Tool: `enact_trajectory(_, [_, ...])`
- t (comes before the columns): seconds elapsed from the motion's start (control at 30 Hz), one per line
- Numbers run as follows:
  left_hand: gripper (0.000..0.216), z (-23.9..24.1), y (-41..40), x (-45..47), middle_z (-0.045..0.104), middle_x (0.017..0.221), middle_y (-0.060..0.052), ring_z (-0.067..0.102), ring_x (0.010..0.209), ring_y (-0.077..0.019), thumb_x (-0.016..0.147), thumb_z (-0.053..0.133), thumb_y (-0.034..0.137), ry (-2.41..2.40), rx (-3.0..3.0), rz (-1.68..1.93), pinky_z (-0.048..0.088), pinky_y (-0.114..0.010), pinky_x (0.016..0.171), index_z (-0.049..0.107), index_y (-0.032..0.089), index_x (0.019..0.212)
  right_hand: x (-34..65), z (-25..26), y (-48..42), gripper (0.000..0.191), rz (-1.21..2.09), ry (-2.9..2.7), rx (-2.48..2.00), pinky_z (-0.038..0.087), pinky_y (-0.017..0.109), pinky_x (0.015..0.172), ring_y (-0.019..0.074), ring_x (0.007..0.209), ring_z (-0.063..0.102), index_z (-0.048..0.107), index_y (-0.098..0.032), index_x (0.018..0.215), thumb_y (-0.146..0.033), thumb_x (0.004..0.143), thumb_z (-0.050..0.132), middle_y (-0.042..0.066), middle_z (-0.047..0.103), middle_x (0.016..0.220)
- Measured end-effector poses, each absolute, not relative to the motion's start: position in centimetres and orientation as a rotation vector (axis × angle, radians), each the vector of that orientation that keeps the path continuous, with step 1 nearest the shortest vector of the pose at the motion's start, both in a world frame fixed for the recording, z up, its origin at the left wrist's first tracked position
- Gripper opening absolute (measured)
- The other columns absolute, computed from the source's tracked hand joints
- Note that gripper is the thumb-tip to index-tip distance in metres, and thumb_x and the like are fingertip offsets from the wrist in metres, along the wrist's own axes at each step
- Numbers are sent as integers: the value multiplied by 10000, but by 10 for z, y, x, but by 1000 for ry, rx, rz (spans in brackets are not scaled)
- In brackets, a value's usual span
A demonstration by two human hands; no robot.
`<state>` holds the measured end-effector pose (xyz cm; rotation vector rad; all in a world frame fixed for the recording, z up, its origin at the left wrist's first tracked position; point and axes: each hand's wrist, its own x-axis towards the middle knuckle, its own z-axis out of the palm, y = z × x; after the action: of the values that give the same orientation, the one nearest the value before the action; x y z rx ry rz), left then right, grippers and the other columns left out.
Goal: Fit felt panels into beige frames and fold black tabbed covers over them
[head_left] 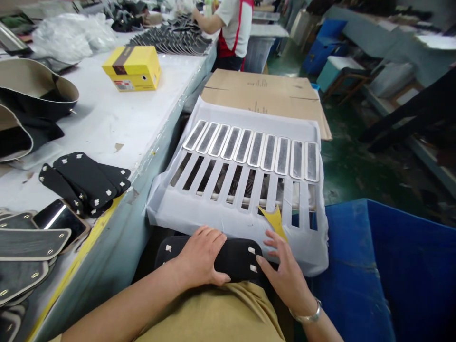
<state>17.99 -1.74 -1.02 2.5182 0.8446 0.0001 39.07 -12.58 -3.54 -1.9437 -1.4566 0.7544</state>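
- Left hand [201,259]: lies palm-down on one black strap piece [237,260]; fingers held close together, lightly curled, pressed on its middle; thumb along the near edge.
- Right hand [281,273]: fingers spread; index and middle tips touch the right end of the same piece; not pinching it.
- Black strap piece: one; lies crosswise on the lap, under the left fingers and at the right fingertips.
- White tabs [251,250]: three visible; two just beside the right fingertips, one beyond the left wrist side; others hidden by the hands, if any.
- Slotted white rack [199,213]: one; directly beyond both sets of fingertips, tilted up and away.
- Silver-framed strips [244,146]: ten, side by side along the rack's far row.
- Yellow scrap [272,218]: one; pointed; lies on the rack just above the right fingertips.
- Stack of black pieces [85,183]: one, left of the left fingers on the table; exact count not readable.
- Yellow box [132,68]: one; far beyond the left fingers.
- Blue bin [384,266]: one; right of the right fingers.
- Bangle [307,316]: one; on the right wrist.
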Motion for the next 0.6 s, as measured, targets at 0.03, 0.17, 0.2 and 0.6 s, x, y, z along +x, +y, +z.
enact_trajectory(0.03, [637, -11, -18, 181, 584, 1023, -94, 510, 977, -277, 515, 714, 508, 843, 2512, -1, 315, -435, 977, 538, 159, 1017, 389, -31, -124, 579, 642, -1636, -1919, 440, 433, 920, 248, 1151, 455, 297, -191, 1327, -351, 815, 513, 142, 424, 1302])
enact_trajectory(0.17, [641, -9, -16, 181, 587, 1009, -88, 512, 974, -266, 524, 716, 505, 849, 2500, -10, 286, -438, 1005, 535, 154, 1028, 379, -15, -106, 800, 590, -2274, -1694, 288, 494, 1050, 300, 1223, 379, 342, -164, 1337, -433, 663, 680, 137, 434, 1326])
enact_trajectory(0.2, [654, -8, -14, 177, 587, 1021, -88, 512, 984, -266, 529, 719, 504, 839, 2502, -20, 264, -447, 1022, 530, 154, 1049, 376, -13, -101, 820, 604, -2340, -1680, 285, 493, 1052, 302, 1192, 412, 380, -153, 1313, -449, 622, 710, 140, 467, 1294])
enact_trajectory(0.6, [840, 1, 8, 26, 454, 1333, -52, 434, 1194, -256, 587, 738, 374, 1107, 1936, -29, 316, -375, 1028, 368, 255, 1332, 368, -18, -88, 829, 352, -2533, -1651, 347, 488, 1006, 310, 1139, 474, 418, -114, 1285, -512, 614, 700, 160, 527, 1232])
